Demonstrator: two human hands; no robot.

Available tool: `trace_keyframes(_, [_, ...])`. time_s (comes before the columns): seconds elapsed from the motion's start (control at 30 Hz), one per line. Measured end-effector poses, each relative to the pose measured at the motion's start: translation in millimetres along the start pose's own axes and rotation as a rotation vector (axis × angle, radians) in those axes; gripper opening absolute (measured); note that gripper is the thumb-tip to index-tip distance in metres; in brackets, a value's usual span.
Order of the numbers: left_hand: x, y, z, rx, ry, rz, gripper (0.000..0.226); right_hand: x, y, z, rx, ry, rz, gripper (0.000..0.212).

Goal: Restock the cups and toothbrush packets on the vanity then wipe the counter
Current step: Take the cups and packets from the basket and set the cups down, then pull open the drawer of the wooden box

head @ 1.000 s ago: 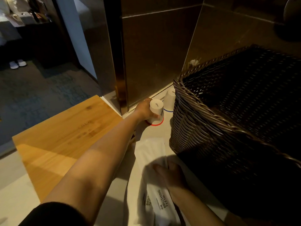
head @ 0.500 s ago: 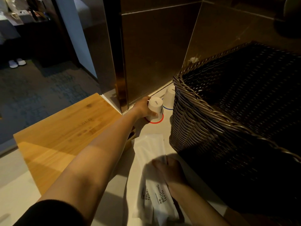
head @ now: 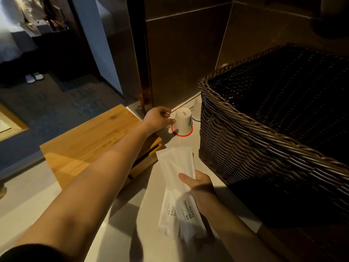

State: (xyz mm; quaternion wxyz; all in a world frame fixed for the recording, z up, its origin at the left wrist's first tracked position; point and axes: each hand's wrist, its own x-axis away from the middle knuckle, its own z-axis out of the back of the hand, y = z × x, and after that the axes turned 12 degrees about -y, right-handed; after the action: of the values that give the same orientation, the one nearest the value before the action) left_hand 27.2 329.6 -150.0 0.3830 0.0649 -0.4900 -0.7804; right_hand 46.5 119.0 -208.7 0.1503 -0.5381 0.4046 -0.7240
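Closest to the camera, the right hand (head: 198, 183) holds two flat white toothbrush packets (head: 178, 188). The fingers are curled around their right edge, with the thumb on top. The packets look thin and crinkly, like soft plastic, and have black letters that say "BRUSHING TEETH". They lie long and narrow over the smooth pale counter (head: 120, 229).

To the left is a wooden box (head: 88, 142) with a flat top. It is light brown, and you can see the wood grain. To the right stands a big dark basket (head: 245, 140) made of woven strips, bumpy and round at the rim.

Farther away, the left hand (head: 157, 118) reaches out on a long bare arm. Its fingers are bent and the thumb tip touches the side of a white cup (head: 182, 121). The cup is smooth and stands upside down on a round mat with a red ring (head: 182, 133). Just behind it, a second white cup (head: 197, 109) stands on a blue ring (head: 196, 120), partly hidden by the basket.

Behind the cups rises a dark, shiny tiled wall (head: 181, 59).
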Motion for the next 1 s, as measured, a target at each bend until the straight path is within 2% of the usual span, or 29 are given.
trace_keyframes(0.13, [49,2,3,0.197,0.082,-0.040,0.035,4,5,0,0.007,-0.025,0.059,0.041])
trace_keyframes(0.27, [120,-11,-25,0.371,0.153,-0.044,0.028,18,5,5,-0.005,-0.125,0.116,0.043])
trace_keyframes(0.4, [185,-28,-62,0.239,0.339,-0.016,0.033,28,11,6,-0.020,-0.244,0.170,0.042])
trace_keyframes(0.5, [217,-32,-77,0.278,0.443,-0.003,0.047,33,13,1,-0.039,-0.235,0.207,0.038])
trace_keyframes(0.57, [230,-33,-83,0.394,0.341,0.133,0.053,35,11,-3,-0.071,-0.222,0.214,0.039])
trace_keyframes(0.63, [239,-31,-89,0.696,0.158,0.231,0.044,39,6,-10,-0.129,-0.249,0.211,0.034])
trace_keyframes(0.7, [246,-33,-94,0.759,0.062,0.222,0.032,41,3,-19,-0.156,-0.280,0.202,0.033])
trace_keyframes(0.83, [255,-40,-96,0.760,0.119,0.186,0.023,45,0,-41,-0.115,-0.304,0.185,0.038])
trace_keyframes(1.0, [269,-58,-87,0.794,0.238,0.241,0.030,51,0,-63,0.019,-0.413,0.200,0.044])
